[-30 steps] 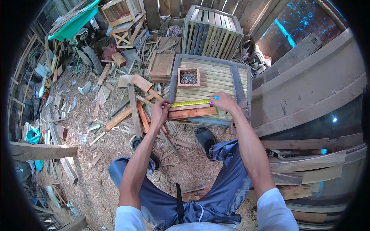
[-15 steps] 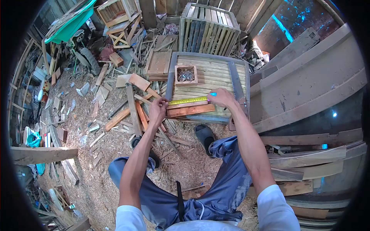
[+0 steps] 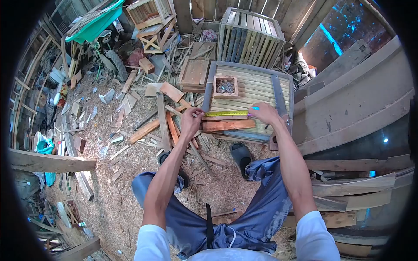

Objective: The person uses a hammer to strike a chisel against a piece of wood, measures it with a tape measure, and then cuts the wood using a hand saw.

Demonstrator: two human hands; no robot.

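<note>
A yellow measuring tape (image 3: 225, 113) is stretched between my hands, along the far edge of a short wooden piece. My left hand (image 3: 192, 119) pinches the tape's left end. At its other end, my right hand (image 3: 264, 114) is closed round the tape's case, of which bits of blue show. Just below the tape, a reddish wooden block (image 3: 228, 125) lies on the slatted wooden surface (image 3: 254, 92). Behind them stands a square wooden box (image 3: 225, 86) with small metal pieces inside.
A handsaw (image 3: 279, 96) lies at the slatted surface's right side. Behind is a slatted crate (image 3: 250, 37). Wood offcuts (image 3: 172, 92) litter the ground at left, and long boards (image 3: 352, 185) are stacked at right. Sandals are on my feet.
The whole view has shifted, so the scene sits further right and slightly lower. Both hands keep the tape stretched along the wood, with little other change.
</note>
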